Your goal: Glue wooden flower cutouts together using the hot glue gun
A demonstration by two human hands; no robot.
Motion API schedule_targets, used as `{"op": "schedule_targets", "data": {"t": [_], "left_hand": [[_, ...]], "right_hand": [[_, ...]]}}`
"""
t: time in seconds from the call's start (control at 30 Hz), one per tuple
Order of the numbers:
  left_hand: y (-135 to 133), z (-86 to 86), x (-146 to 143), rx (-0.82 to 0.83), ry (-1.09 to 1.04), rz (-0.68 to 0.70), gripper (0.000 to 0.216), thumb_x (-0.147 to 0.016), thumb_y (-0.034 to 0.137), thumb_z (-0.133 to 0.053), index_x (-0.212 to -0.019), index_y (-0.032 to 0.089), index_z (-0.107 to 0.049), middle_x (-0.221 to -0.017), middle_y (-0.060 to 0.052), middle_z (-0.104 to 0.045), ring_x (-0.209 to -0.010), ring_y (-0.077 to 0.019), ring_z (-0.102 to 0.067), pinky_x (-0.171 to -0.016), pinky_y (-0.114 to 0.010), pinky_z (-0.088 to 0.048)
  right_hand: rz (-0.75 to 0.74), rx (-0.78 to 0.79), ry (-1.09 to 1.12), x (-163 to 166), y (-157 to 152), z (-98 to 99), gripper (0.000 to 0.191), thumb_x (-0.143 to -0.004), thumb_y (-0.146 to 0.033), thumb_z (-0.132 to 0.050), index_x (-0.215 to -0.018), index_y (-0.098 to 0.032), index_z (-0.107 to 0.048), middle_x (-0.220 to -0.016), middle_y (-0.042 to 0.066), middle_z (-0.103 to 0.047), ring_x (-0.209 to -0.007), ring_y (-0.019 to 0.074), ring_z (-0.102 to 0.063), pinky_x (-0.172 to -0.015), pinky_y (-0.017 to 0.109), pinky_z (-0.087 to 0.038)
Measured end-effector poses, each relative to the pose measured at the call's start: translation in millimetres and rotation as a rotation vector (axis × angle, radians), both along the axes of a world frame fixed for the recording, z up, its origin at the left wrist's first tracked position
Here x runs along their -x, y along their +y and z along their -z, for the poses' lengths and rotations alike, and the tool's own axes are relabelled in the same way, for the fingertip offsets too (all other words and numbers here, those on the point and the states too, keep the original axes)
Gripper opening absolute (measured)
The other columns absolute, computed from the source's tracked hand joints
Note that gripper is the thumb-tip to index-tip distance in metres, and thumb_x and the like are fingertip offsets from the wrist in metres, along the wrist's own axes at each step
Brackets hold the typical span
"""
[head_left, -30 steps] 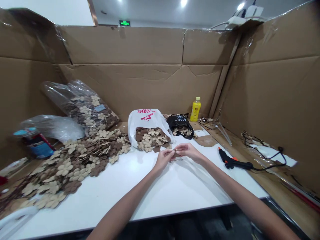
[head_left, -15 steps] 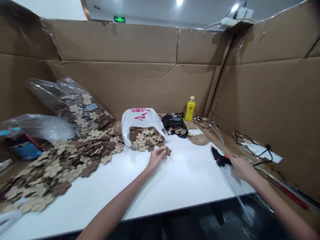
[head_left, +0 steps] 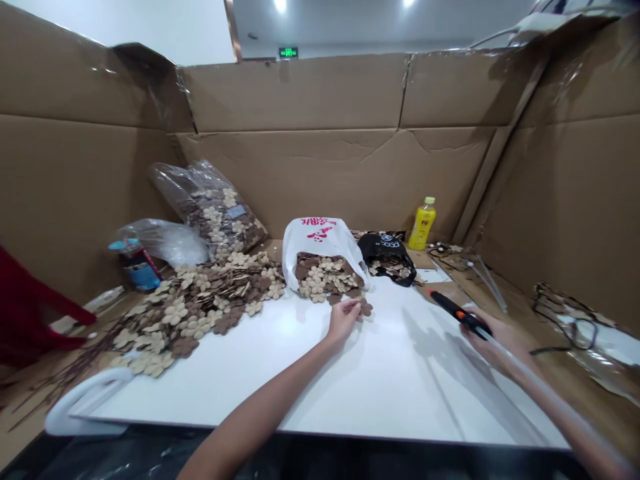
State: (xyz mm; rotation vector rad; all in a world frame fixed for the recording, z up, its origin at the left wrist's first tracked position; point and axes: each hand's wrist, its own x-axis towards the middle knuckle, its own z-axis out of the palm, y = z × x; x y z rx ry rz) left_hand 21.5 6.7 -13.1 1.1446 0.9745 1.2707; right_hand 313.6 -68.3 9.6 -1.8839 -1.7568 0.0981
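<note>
Because the right hand [head_left: 493,343] closes around the hot glue gun [head_left: 457,313], its tip [head_left: 431,293] could burn the left hand [head_left: 344,320] if they come near; that hand touches a brown flower cut-out [head_left: 367,308], but I cannot tell if it grips.

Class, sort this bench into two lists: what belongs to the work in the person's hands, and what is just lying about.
Belonging to the work: left hand at a brown flower cutout; right hand gripping a hot glue gun; heaped flower cutouts.

Lying about: yellow drink bottle; black bag.
</note>
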Motion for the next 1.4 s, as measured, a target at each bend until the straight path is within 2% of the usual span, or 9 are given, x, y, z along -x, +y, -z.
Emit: {"op": "schedule_targets", "data": {"t": [0.1,0.17,0.3,0.53,1.13,1.4], "left_hand": [[-0.6,-3.1,0.7,0.005,-0.005,-0.038,0.021,-0.069,0.025,-0.065,-0.084,0.010,-0.068,-0.082,-0.014,-0.069,-0.068,-0.0184,-0.063,-0.058,-0.027,-0.045],[-0.4,-4.3,1.1,0.006,-0.018,-0.062,0.020,-0.068,0.025,-0.065,-0.083,0.011,-0.068,-0.082,-0.013,-0.069,-0.067,-0.0181,-0.063,-0.058,-0.027,-0.046],[2.9,-2.0,2.0,-0.006,-0.037,-0.100,0.021,-0.068,0.025,-0.064,-0.083,0.012,-0.068,-0.081,-0.011,-0.069,-0.067,-0.0172,-0.061,-0.058,-0.026,-0.047],[9.4,4.8,2.5,-0.033,-0.020,-0.102,0.027,-0.067,0.030,-0.065,-0.087,0.012,-0.068,-0.086,-0.011,-0.068,-0.074,-0.0186,-0.062,-0.064,-0.028,-0.048],[8.7,5.6,0.3,-0.082,0.022,-0.109,0.029,-0.071,0.031,-0.062,-0.092,0.012,-0.067,-0.092,-0.013,-0.068,-0.083,-0.0225,-0.063,-0.076,-0.035,-0.048],[7.3,-0.8,1.4,-0.176,0.085,-0.173,0.021,-0.074,0.026,-0.058,-0.089,0.015,-0.068,-0.095,-0.009,-0.068,-0.089,-0.0211,-0.062,-0.080,-0.033,-0.047]], "right_hand": [[-0.091,-0.069,0.267,55.5,10.3,-10.2,0.025,-0.069,-0.036,-0.045,-0.079,-0.018,-0.060,-0.060,0.002,-0.056,-0.056,0.0179,-0.051,-0.052,0.028,-0.038],[-0.168,-0.066,0.371,87.1,15.6,-11.6,0.019,-0.067,-0.032,-0.046,-0.073,-0.018,-0.057,-0.061,0.000,-0.053,-0.056,0.0151,-0.049,-0.051,0.026,-0.037],[-0.239,-0.017,0.502,119.2,21.3,-2.7,0.008,-0.066,-0.026,-0.047,-0.063,-0.019,-0.048,-0.057,-0.003,-0.048,-0.053,0.0116,-0.045,-0.048,0.022,-0.033],[-0.239,0.023,0.562,117.6,22.1,11.1,0.005,-0.065,-0.021,-0.047,-0.065,-0.020,-0.043,-0.054,-0.005,-0.044,-0.051,0.0111,-0.043,-0.047,0.021,-0.030],[-0.271,0.033,0.483,116.8,21.8,7.1,0.008,-0.063,-0.018,-0.046,-0.059,-0.020,-0.039,-0.055,-0.004,-0.042,-0.052,0.0108,-0.041,-0.048,0.021,-0.029],[-0.261,0.054,0.381,118.9,20.3,1.2,0.003,-0.066,-0.019,-0.044,-0.065,-0.020,-0.047,-0.064,-0.001,-0.048,-0.059,0.0130,-0.047,-0.053,0.022,-0.033]]}}
